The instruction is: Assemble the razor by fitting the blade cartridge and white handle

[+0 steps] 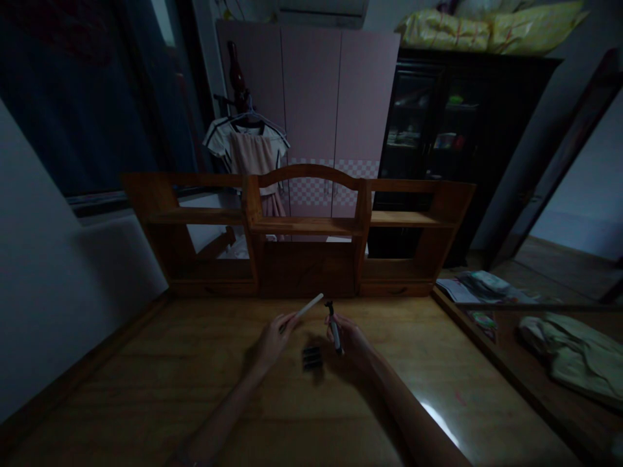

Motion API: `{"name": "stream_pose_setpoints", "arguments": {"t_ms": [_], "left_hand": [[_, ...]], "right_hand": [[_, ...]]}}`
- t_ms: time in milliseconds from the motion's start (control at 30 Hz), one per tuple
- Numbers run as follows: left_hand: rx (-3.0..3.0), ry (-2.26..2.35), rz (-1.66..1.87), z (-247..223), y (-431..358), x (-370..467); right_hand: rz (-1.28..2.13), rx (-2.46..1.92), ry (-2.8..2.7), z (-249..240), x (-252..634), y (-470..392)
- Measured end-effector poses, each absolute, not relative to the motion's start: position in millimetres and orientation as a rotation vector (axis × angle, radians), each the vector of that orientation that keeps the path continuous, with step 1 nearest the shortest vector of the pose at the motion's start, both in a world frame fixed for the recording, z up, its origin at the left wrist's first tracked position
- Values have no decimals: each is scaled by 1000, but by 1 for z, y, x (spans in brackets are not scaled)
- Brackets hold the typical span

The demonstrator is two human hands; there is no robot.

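My left hand [273,340] is closed around one end of a slim white stick [310,304], which slants up to the right above the wooden desk [204,363]. In my right hand [351,336] is a razor [335,329] with a grey and black handle, its small dark head pointing up and away from me. The two held things are close together but apart. Between my forearms, several short black pieces [312,358] lie side by side on the desk; they are blurred, and I cannot tell what they are.
A wooden shelf unit [306,224] with open compartments spans the back of the desk. To the right, beyond the raised desk edge [506,370], lie papers [487,287] and a pale green cloth bag [577,350]. A white wall [73,285] bounds the left side.
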State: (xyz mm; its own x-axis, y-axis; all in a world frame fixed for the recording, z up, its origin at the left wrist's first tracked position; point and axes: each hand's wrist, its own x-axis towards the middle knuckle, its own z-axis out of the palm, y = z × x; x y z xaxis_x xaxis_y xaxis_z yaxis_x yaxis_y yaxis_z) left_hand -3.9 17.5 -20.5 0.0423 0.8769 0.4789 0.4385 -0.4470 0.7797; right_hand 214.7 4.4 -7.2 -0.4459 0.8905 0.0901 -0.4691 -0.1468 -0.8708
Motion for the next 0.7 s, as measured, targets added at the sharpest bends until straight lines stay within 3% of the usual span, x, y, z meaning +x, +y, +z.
{"name": "stream_pose_setpoints", "arguments": {"t_ms": [700], "left_hand": [[1860,1266,1273,-22,12,4]], "right_hand": [[1798,-591,-1095,-17,216,8]]}}
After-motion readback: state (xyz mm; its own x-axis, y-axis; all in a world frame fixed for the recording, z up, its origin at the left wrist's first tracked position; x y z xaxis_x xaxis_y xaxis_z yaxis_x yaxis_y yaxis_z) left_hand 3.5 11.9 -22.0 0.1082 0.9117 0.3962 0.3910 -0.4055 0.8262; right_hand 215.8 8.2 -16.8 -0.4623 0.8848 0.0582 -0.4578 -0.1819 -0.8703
